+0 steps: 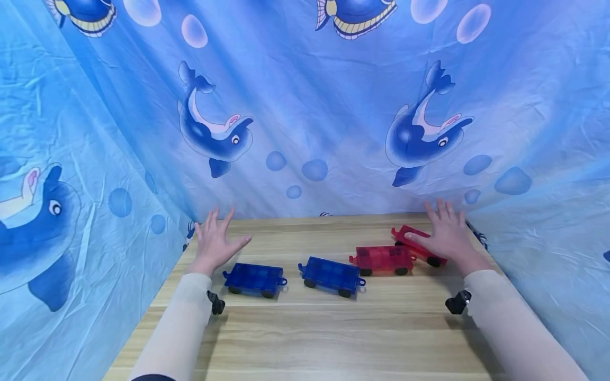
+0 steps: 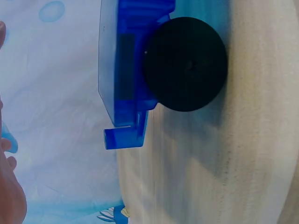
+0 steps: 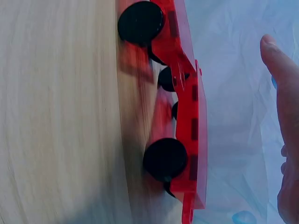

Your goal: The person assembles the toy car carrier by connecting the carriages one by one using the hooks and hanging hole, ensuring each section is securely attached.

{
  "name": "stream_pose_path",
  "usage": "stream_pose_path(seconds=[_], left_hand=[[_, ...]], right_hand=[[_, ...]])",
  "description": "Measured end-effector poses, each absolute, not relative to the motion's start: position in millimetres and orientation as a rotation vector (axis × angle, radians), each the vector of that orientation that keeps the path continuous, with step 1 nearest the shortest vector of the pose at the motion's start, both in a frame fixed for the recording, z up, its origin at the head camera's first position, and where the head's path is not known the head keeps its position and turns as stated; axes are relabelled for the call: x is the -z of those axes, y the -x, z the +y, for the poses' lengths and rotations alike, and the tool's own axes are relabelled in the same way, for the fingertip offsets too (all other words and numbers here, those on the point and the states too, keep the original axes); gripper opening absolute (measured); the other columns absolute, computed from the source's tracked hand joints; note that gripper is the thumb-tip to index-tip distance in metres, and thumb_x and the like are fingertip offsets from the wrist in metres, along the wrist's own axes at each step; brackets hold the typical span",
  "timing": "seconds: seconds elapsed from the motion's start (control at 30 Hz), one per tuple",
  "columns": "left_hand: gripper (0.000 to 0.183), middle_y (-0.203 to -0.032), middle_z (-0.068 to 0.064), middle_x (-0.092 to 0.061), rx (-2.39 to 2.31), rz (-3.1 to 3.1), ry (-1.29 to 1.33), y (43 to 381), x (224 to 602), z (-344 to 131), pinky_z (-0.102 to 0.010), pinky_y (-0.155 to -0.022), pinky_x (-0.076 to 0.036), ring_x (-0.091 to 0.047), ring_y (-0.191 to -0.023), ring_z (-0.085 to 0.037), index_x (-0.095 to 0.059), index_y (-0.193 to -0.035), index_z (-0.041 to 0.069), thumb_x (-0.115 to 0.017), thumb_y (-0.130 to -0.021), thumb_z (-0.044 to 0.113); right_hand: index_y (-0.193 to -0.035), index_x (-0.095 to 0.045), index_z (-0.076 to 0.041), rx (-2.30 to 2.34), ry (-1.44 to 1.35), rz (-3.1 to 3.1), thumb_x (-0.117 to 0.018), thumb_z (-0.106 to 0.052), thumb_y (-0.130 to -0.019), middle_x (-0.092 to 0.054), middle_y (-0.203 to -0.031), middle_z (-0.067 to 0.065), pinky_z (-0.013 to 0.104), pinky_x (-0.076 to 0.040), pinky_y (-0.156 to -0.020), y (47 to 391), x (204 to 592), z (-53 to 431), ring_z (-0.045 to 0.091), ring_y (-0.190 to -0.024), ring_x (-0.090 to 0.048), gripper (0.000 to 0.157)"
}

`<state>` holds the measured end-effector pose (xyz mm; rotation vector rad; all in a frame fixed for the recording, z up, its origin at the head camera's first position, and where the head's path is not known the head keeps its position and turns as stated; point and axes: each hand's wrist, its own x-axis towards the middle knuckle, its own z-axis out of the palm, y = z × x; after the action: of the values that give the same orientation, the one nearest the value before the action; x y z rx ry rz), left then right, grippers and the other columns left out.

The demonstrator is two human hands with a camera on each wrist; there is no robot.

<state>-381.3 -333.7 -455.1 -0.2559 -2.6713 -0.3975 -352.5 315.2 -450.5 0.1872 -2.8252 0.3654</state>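
Note:
Two blue toy wagons with black wheels stand on the table, the left blue wagon [image 1: 256, 278] and the middle blue wagon [image 1: 331, 274], a gap between them. To their right are the front red wagon [image 1: 385, 259] and, angled behind it, the rear red wagon [image 1: 416, 243]. My left hand [image 1: 213, 241], fingers spread, is held just beyond the left blue wagon and grips nothing. Over the rear red wagon my right hand [image 1: 445, 233] is spread too, its thumb covering part of that wagon in the head view; the right wrist view shows the thumb [image 3: 280, 60] apart from it.
A wooden table [image 1: 305, 338] bears the wagons. Blue cloth [image 1: 305, 106] printed with dolphins and bubbles hangs behind it and along both sides. A small black device sits at each wrist, the left device [image 1: 216, 303] and the right device [image 1: 458, 302].

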Motion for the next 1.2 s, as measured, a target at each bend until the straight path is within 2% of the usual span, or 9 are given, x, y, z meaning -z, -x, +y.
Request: stream_pose_path(seconds=[0.2,0.33,0.43,0.57,0.77,0.9,1.03,1.2], left_hand=[[0.106,-0.174,-0.018,-0.003,0.424,-2.686,0.267,374.4,458.0,-335.1,-0.072,-0.116,0.017,-0.004,-0.158,-0.048,-0.014,-0.169,0.036,-0.064,-0.086,0.08],[0.107,-0.174,-0.02,-0.005,0.455,-2.694,0.269,369.1,457.9,-334.2,-0.073,-0.117,0.014,-0.009,-0.156,-0.049,-0.015,-0.169,0.035,-0.066,-0.086,0.079],[0.107,-0.174,-0.02,-0.006,0.487,-2.696,0.273,366.0,458.0,-334.0,-0.073,-0.117,0.014,-0.009,-0.156,-0.049,-0.016,-0.169,0.035,-0.068,-0.086,0.077],[0.107,-0.174,-0.018,-0.005,0.525,-2.7,0.284,361.5,459.3,-333.8,-0.07,-0.117,0.017,-0.007,-0.157,-0.048,-0.018,-0.169,0.034,-0.071,-0.086,0.074],[0.107,-0.174,-0.018,-0.006,0.556,-2.704,0.31,355.2,461.8,-331.4,-0.068,-0.118,0.017,-0.007,-0.156,-0.05,-0.021,-0.169,0.031,-0.071,-0.086,0.074],[0.105,-0.174,-0.017,-0.006,0.613,-2.701,0.333,351.9,464.2,-327.8,-0.07,-0.119,0.013,-0.009,-0.155,-0.052,-0.026,-0.168,0.03,-0.074,-0.085,0.072],[0.104,-0.172,-0.021,-0.012,0.666,-2.698,0.37,349.8,468.2,-322.9,-0.07,-0.12,0.01,-0.012,-0.154,-0.053,-0.032,-0.166,0.026,-0.076,-0.084,0.071],[0.098,-0.171,-0.018,-0.019,0.73,-2.689,0.418,348.7,471.9,-315.4,-0.07,-0.121,0.004,-0.016,-0.154,-0.049,-0.041,-0.163,0.025,-0.08,-0.083,0.067]], right_hand=[[-0.168,-0.011,-0.005,-0.394,-0.215,-2.804,-0.058,-0.085,-0.086,0.004,-0.17,0.032,0.073,0.013,-0.117,353.1,458.8,308.9,0.054,-0.154,0.01,0.124],[-0.169,-0.011,-0.006,-0.436,-0.235,-2.79,-0.062,-0.081,-0.086,0.0,-0.17,0.033,0.076,0.006,-0.117,352.1,462.8,301.4,0.055,-0.155,0.005,0.123],[-0.169,-0.009,-0.007,-0.469,-0.253,-2.787,-0.066,-0.076,-0.088,-0.003,-0.17,0.032,0.076,0.002,-0.118,351.5,465.4,294.2,0.054,-0.155,0.003,0.121],[-0.169,-0.009,-0.008,-0.495,-0.281,-2.788,-0.068,-0.073,-0.088,-0.002,-0.171,0.029,0.072,0.002,-0.12,353.1,470.9,284.7,0.05,-0.157,0.004,0.119],[-0.168,-0.017,-0.007,-0.53,-0.318,-2.765,-0.064,-0.08,-0.085,-0.008,-0.172,0.027,0.069,0.0,-0.122,353.3,478.4,270.8,0.046,-0.158,0.0,0.12],[-0.167,-0.021,-0.005,-0.546,-0.367,-2.734,-0.069,-0.075,-0.086,-0.012,-0.171,0.028,0.071,-0.004,-0.122,351.1,478.5,260.4,0.047,-0.158,-0.004,0.117],[-0.167,-0.022,-0.007,-0.558,-0.4,-2.722,-0.069,-0.075,-0.086,-0.014,-0.171,0.025,0.071,-0.007,-0.122,349.9,479.4,248.4,0.046,-0.158,-0.007,0.116],[-0.164,-0.03,-0.003,-0.57,-0.431,-2.713,-0.067,-0.079,-0.085,-0.019,-0.17,0.025,0.072,-0.011,-0.121,349.1,483.4,231.8,0.046,-0.157,-0.011,0.116]])
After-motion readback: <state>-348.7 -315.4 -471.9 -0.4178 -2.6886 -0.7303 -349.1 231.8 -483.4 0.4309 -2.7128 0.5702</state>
